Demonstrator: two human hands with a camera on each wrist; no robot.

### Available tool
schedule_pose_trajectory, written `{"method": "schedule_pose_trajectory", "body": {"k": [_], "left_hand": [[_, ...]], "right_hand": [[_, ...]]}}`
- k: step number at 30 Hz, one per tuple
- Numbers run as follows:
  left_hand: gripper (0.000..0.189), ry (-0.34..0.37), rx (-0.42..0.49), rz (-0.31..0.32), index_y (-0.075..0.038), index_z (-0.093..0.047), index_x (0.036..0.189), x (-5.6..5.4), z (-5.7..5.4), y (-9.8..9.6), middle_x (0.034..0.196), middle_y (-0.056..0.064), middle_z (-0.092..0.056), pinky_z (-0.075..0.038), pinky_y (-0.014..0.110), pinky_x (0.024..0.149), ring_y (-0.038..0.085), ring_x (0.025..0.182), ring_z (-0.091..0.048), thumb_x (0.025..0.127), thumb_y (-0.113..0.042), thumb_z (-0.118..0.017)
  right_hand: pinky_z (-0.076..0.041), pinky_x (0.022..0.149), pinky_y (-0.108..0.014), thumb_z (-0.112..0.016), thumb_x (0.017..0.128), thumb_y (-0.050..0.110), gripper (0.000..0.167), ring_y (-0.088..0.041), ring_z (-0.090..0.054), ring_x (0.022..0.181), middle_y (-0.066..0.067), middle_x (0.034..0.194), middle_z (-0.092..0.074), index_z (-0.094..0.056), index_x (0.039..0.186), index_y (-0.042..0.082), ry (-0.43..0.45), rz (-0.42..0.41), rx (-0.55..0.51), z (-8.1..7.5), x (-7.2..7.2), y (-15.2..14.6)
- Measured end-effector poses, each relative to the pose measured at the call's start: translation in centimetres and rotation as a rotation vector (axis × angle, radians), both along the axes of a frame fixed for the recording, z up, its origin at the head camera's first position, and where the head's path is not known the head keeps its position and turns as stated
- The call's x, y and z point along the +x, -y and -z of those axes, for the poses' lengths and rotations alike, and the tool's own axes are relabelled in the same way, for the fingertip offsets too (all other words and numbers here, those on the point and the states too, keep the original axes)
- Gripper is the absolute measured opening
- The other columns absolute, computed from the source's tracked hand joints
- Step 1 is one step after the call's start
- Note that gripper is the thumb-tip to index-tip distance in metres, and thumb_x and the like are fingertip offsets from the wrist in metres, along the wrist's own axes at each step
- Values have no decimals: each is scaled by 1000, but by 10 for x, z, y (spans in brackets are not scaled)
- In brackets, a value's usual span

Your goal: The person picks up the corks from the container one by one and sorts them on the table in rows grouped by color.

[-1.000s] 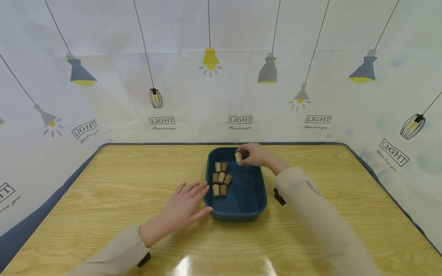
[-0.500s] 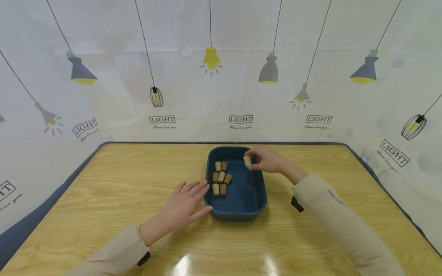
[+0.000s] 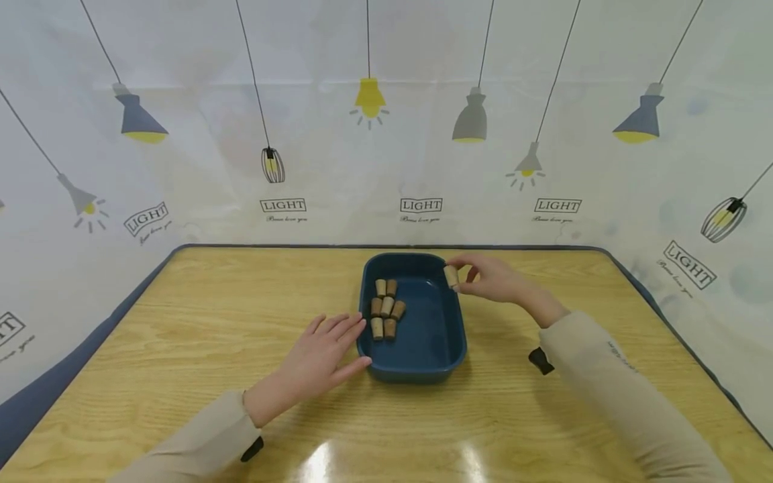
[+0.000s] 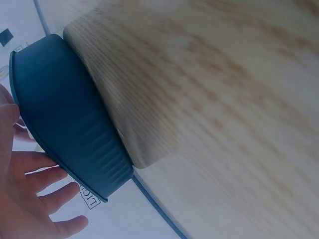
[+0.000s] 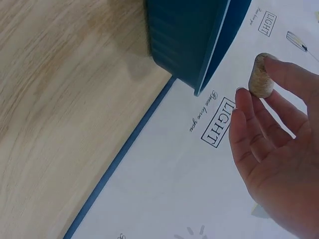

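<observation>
Fingers of the right hand (image 3: 490,278) pinch a single cork (image 3: 451,277) against the thumb, raised near the far right corner of the blue tray (image 3: 423,335). Left hand (image 3: 314,357) has fingers straight and spread, fingertips and thumb touching the tray's left rim, gripping nothing. Seven loose corks (image 3: 387,306) sit clustered along the tray's left side. Risk, probably: the tapered cork slips from that light pinch and drops outside the rim; a harder left push could slide the tray on the smooth table (image 3: 211,322). Both forearms reach forward and inward, left palm facing down.
</observation>
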State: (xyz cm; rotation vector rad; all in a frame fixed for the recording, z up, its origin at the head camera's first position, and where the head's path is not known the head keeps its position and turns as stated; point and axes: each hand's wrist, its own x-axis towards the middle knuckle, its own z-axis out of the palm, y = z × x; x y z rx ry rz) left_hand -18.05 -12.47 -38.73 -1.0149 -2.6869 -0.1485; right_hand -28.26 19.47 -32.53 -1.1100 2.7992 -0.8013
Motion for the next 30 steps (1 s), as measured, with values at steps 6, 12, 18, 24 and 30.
{"method": "schedule_pose_trajectory", "body": {"k": [6,12,18,24,30], "left_hand": [[62,6,2,-4,-5,-43,131,0,-1,0,135,8,-38,-23,49,97,27,121,-35,89,-50,-40],[62,10,-3,-3,-5,-43,131,0,-2,0,135,9,-37,-23,49,97,27,121,-34,89,-51,-39],[63,12,-6,-4,-5,-43,131,0,-2,0,135,9,-38,-24,49,97,27,121,-35,89,-51,-39],[63,19,3,1,-4,-43,131,1,-1,0,135,10,-38,-24,50,96,28,120,-35,89,-51,-40],[63,21,1,-1,-4,-43,131,0,-1,0,135,10,-38,-23,50,96,27,121,-34,89,-51,-39]], "right_hand": [[-47,67,-35,-65,79,5,43,-24,-56,82,-18,108,-55,-51,118,-6,-27,16,-25,1,-3,-12],[-47,68,-36,-65,79,4,42,-25,-55,84,-19,106,-55,-51,117,-7,-23,20,-25,9,-6,-21],[-46,68,-36,-63,80,6,44,-23,-57,77,-21,108,-54,-49,119,-8,32,67,1,20,-6,-26],[-46,69,-37,-64,79,6,44,-21,-57,73,-23,106,-54,-50,118,-8,41,106,3,35,-9,-30],[-46,65,-36,-61,78,3,42,-19,-55,69,-22,104,-54,-50,117,-9,72,139,16,51,-13,-34]]}}
